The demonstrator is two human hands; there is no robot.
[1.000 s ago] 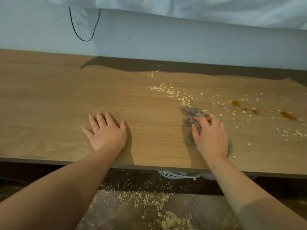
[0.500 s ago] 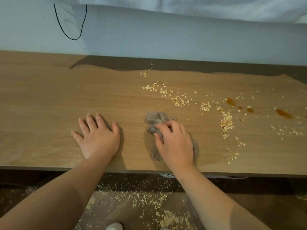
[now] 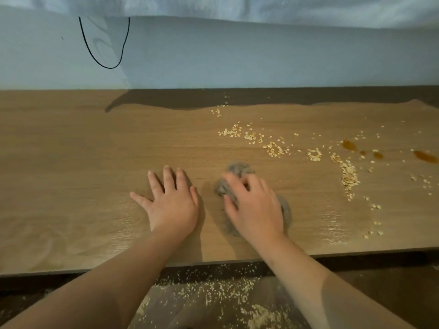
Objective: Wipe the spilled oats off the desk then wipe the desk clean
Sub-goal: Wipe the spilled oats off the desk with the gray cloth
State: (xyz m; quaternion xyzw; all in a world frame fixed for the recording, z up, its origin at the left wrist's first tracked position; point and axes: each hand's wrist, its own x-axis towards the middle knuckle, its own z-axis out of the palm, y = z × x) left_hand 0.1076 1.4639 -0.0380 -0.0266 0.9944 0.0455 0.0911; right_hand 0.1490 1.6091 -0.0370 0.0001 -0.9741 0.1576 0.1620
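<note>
The worktop (image 3: 71,162) runs from left to right, with a wall (image 3: 261,58) behind its far edge. A cable (image 3: 104,65) hangs in a loop against the wall at far left. Near the middle of the worktop, towards its near edge, the left grip (image 3: 174,205) lies flat. Just to its right, the right grip (image 3: 256,207) rests on a cloth (image 3: 238,168). Oats (image 3: 348,174) lie scattered to the right of and beyond the cloth. Liquid spots (image 3: 349,145) sit among them at far right. Below the near edge, spilled oats (image 3: 225,295) lie on the floor (image 3: 403,281).
</note>
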